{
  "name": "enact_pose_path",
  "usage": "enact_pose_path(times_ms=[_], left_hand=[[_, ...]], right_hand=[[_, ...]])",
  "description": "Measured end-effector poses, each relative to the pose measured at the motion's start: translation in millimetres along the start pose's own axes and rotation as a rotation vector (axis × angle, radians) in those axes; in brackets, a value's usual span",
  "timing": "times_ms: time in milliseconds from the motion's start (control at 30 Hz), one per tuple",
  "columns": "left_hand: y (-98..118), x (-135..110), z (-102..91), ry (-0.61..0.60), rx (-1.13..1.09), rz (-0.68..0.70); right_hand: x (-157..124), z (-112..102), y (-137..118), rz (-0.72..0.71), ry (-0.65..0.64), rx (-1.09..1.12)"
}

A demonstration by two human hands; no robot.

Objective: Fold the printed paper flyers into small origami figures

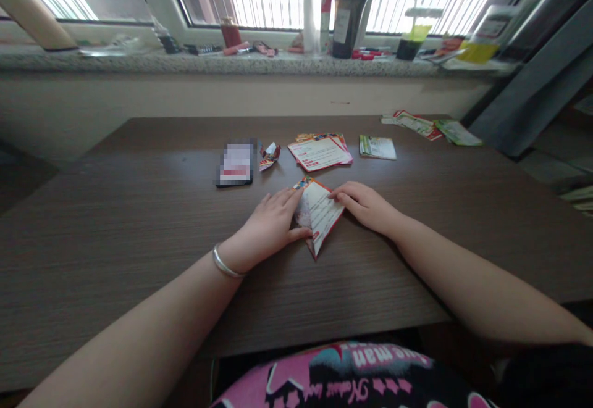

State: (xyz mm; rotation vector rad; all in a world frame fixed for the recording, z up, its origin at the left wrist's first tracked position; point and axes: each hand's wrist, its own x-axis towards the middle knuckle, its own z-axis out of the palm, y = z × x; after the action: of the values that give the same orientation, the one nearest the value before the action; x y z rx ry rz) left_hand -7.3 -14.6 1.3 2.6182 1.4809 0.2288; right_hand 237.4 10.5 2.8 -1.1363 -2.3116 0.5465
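Note:
A folded printed paper (325, 209) with red edges and lines of text lies on the table in front of me, one sharp corner pointing towards me. My left hand (274, 221) lies flat over its left side, fingers stretched out and the thumb spread onto the lower part. At the right edge, my right hand (364, 205) has its fingers curled, with the index finger and thumb closed at the paper's margin. The underside of the paper is hidden.
Behind it lie a stack of printed cards (319, 152), a small folded paper piece (269, 156), a phone-like device with a blurred screen (236, 163) and a small green-and-white stack (377, 147). More papers (419, 125) sit at the back right. Bottles (345, 22) line the windowsill (278, 65).

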Motion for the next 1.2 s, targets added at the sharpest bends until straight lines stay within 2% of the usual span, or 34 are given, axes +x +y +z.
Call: enact_pose_path(times_ms=[167, 367, 500, 667, 733, 800, 900, 967, 1200], left_hand=[[-6.1, 6.9, 2.0, 0.032, -0.073, 0.042], [-7.7, 7.1, 2.4, 0.066, -0.283, 0.028], [-12.7, 7.8, -1.9, 0.153, -0.395, 0.051], [-22.5, 9.3, -14.7, 0.266, -0.547, -0.042], [-26.9, 8.8, -19.9, 0.246, -0.488, -0.035], [-31.4, 7.8, -22.7, 0.15, -0.305, 0.044], [-36.0, 5.6, -21.9, 0.076, -0.013, 0.177], [-36.0, 3.9, -20.7, 0.043, 0.083, 0.221], [-31.2, -3.8, -30.4, -0.07, 0.197, 0.149]], right_hand=[[-7.0, -3.8, -0.8, -0.028, -0.083, -0.13], [-17.1, 0.3, -6.4, -0.157, -0.168, -0.29], [-19.6, -1.1, -12.2, -0.158, -0.22, -0.35], [-18.1, -2.9, -14.9, -0.148, -0.232, -0.39], [-17.4, -2.9, -14.8, -0.14, -0.23, -0.397], [-17.0, -2.6, -13.9, -0.129, -0.23, -0.407], [-16.5, -2.4, -10.1, -0.125, -0.237, -0.428], [-16.2, -3.6, -6.5, -0.138, -0.248, -0.429], [-14.8, -16.6, -2.8, -0.185, -0.279, -0.415]])
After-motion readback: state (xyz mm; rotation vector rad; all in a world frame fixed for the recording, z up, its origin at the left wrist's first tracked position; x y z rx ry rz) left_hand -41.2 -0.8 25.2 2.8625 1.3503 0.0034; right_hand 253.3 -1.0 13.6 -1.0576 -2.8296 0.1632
